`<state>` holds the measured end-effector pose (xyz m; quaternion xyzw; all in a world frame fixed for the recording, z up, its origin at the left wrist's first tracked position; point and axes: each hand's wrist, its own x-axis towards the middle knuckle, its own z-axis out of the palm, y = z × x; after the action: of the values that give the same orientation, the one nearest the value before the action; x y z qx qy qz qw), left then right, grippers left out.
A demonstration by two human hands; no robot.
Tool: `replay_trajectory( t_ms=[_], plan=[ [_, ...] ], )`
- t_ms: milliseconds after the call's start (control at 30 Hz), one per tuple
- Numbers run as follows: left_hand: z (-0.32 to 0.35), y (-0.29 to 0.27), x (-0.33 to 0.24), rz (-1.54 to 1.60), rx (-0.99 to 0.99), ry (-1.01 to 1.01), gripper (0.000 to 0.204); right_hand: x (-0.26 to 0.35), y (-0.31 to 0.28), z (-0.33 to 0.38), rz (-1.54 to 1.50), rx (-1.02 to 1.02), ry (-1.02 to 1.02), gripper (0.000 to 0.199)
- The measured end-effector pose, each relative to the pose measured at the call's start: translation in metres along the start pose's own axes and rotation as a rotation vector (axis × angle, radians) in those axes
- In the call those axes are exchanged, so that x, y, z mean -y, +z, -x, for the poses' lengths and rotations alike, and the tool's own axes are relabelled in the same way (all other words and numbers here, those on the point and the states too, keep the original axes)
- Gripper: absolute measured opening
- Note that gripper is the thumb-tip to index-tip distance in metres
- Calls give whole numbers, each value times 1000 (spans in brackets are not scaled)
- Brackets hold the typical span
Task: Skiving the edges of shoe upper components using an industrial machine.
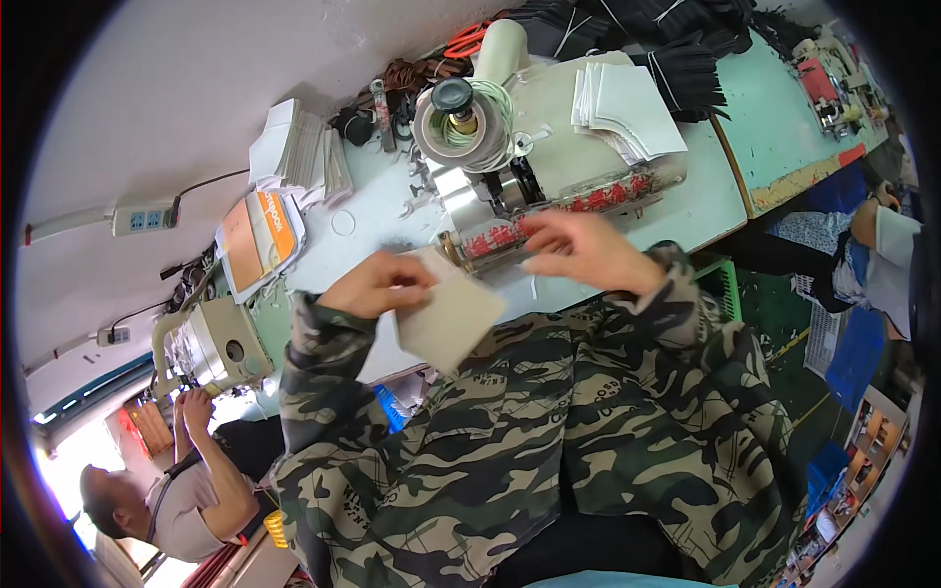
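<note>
My left hand (377, 284) pinches a beige fabric piece (449, 318); right hand (578, 250) half-curled, holding nothing, by the sewing machine (510, 186). White pieces stack (632, 113) behind.

An orange and white flat package (259, 238) lies on the white table (372, 211) to my left, beside a stack of white sheets (294, 152). On the machine (549, 196) just ahead of my hands, a long shiny strip carries a red-patterned label (578, 211). No screens or signs show.
</note>
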<state>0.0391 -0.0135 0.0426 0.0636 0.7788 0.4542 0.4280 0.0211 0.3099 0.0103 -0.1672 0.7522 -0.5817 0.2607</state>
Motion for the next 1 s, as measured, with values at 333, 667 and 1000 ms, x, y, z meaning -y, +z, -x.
replay_trajectory(
  t_ms=[333,667,1000],
  plan=[
    [-73,4,-25,-329,-152,210,20,-26,12,-18,-463,74,400,24],
    [-108,17,-17,-481,-373,261,26,-12,-50,-44,632,-102,-292,38],
    [-96,28,-40,-478,-433,141,25,18,-79,-123,516,414,-60,53]
  ],
)
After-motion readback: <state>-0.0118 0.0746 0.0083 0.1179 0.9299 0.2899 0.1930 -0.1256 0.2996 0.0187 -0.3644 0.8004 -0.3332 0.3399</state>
